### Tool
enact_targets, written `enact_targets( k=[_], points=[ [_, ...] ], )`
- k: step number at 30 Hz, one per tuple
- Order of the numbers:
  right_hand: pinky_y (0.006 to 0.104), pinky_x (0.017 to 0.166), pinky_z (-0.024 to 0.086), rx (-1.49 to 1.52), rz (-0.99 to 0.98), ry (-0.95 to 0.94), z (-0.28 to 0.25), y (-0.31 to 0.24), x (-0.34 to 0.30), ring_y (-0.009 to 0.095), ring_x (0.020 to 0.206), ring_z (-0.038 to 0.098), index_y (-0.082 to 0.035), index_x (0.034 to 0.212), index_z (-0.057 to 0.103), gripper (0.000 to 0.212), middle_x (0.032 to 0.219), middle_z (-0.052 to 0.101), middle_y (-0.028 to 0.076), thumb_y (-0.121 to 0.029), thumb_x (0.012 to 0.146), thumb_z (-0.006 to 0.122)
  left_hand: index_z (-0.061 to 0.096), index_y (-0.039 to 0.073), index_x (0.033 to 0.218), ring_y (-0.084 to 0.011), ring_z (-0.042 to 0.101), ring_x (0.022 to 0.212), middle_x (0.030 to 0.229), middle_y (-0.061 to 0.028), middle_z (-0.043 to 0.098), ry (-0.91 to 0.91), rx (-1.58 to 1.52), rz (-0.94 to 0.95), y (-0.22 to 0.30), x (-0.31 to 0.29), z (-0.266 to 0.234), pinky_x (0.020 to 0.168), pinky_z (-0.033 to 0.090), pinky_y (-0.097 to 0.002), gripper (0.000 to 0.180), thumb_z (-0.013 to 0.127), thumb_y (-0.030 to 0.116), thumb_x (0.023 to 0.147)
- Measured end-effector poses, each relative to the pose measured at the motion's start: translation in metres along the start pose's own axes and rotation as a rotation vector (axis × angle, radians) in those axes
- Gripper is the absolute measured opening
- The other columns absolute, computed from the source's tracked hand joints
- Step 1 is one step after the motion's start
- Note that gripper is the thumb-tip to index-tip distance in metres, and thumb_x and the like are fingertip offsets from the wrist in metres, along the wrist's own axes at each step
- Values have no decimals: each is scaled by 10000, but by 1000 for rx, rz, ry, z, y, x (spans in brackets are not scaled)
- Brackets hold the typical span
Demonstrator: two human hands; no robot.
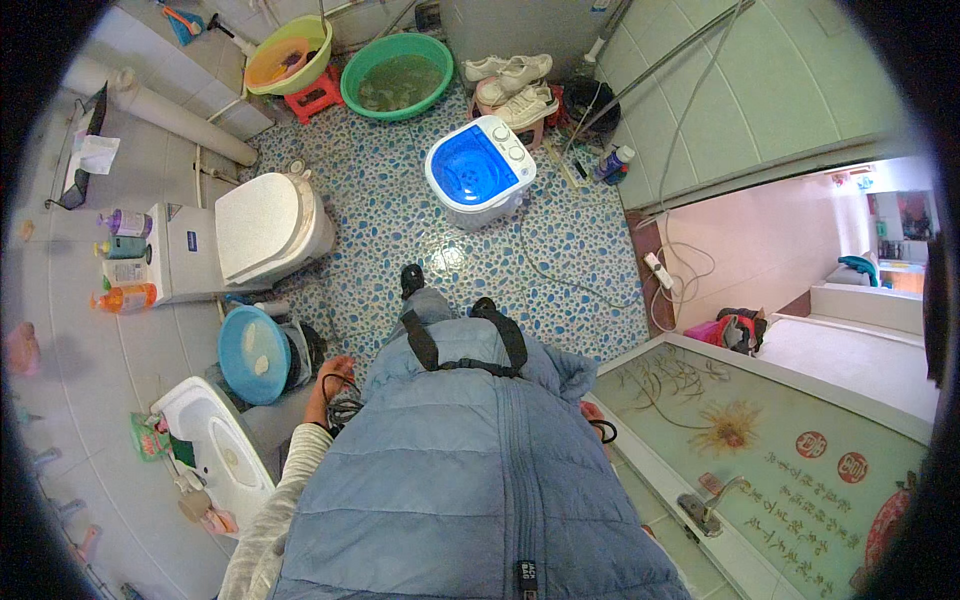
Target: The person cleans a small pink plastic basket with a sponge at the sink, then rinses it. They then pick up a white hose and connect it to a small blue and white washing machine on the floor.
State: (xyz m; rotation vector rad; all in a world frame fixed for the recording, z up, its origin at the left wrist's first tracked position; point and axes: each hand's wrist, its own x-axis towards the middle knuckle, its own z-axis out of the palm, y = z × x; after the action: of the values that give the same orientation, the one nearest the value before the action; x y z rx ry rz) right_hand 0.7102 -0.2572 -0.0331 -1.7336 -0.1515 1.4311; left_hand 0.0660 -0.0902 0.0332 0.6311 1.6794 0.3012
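My left hand (332, 380) hangs beside my blue-grey quilted garment (440, 460), with its fingers loosely apart. Loops of black cord (345, 402) lie against the wrist, and I see nothing gripped. Most of my right hand (591, 411) is hidden behind the garment, fingers included; a black cord loop (606, 430) shows beside it. Ahead on the pebble-patterned floor (400, 210) stands a small white washing machine (480, 172) with a blue lid and two knobs. Neither hand touches it. Nearest my left hand is a light-blue basin (255, 354).
A white toilet (262, 228) and sink (222, 450) line the left. At the back stand a green basin (397, 77) of water, a yellow basin (288, 55) and white shoes (520, 88). A cable runs toward a power strip (657, 270); a glass-panelled door (760, 450) stands right.
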Motion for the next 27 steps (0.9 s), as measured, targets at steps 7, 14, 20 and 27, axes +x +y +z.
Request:
enact_targets(
  k=[7,14,20,27],
  points=[
    [255,476,419,-122,92,-30,9,-23,5,118,585,542,-39,1023,621,173,709,597,10,-147,892,654,626,61,1011,-147,591,637,760,-49,634,-37,-11,10,-16,4,0,521,464,-304,297,589,346,935],
    [256,477,421,-145,76,-50,15,-19,25,118,585,542,-41,1019,624,171,709,599,10,-152,892,654,640,102,1050,-153,619,653,783,-46,649,-264,-375,-103,-39,29,-8,540,487,-295,307,607,378,918],
    [257,479,422,-159,74,-52,11,-19,27,117,584,541,-44,1016,626,170,709,600,10,-156,892,655,645,100,1053,-150,618,634,741,-42,649,-351,-463,-115,-31,27,-6,524,482,-301,301,606,366,920],
    [258,481,424,-171,69,-34,9,-20,25,117,584,541,-46,1012,628,168,710,601,11,-161,893,656,650,98,1028,-154,612,602,696,-34,625,-72,-111,7,-23,14,6,501,465,-302,206,600,270,926]
  ],
)
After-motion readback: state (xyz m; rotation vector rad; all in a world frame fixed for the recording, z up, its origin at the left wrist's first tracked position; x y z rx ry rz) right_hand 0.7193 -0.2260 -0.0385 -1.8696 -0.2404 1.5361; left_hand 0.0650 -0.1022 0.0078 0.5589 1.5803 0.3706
